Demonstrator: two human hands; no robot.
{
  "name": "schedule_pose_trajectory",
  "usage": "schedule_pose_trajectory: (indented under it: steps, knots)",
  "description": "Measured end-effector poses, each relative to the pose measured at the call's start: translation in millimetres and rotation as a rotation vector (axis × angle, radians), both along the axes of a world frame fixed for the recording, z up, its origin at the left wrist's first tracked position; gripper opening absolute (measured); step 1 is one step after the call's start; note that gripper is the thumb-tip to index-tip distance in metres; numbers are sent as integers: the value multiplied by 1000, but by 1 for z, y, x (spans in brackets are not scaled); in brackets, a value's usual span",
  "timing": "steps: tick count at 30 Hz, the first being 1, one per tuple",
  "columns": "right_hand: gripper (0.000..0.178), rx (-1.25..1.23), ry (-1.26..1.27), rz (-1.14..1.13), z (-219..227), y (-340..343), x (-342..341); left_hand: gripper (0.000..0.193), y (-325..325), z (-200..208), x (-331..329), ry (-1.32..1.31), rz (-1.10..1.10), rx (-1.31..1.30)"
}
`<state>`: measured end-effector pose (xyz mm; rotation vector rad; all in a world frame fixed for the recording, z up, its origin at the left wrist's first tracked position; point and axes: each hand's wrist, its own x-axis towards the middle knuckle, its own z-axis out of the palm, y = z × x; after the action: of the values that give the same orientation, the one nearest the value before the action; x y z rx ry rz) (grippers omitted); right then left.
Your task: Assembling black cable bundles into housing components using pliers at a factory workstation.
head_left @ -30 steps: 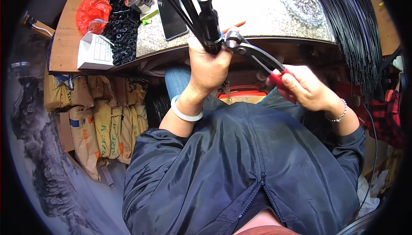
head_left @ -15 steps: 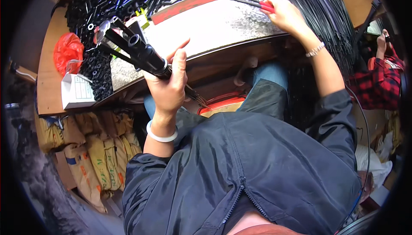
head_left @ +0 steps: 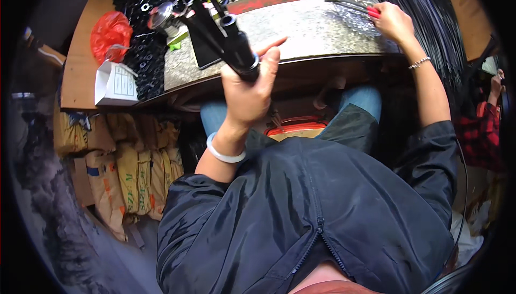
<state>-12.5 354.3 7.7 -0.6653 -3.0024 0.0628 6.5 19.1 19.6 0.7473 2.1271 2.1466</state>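
Black tube assembly (head_left: 236, 52) in left hand (head_left: 246, 98), left of centre at tabletop (head_left: 301, 36) near edge; long axis leans far-left. Fingers wrap lower end, index and thumb stretched right. Pliers (head_left: 355, 7) well apart, far-right: right hand (head_left: 396, 23) closed on handles, head pointing left, over clear dish (head_left: 361, 25). Pliers-dish contact: cannot tell.
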Motion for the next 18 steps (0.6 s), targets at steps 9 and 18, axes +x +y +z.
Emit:
schedule_pose_trajectory:
  steps: [9,18]
  knots:
    - [25,-14,287,69,5,-12,11,24,2,2,5,-18,-25,49]
    - [21,-392,1036,1010,30,-146,49,19,20,-3,21,19,-101,165]
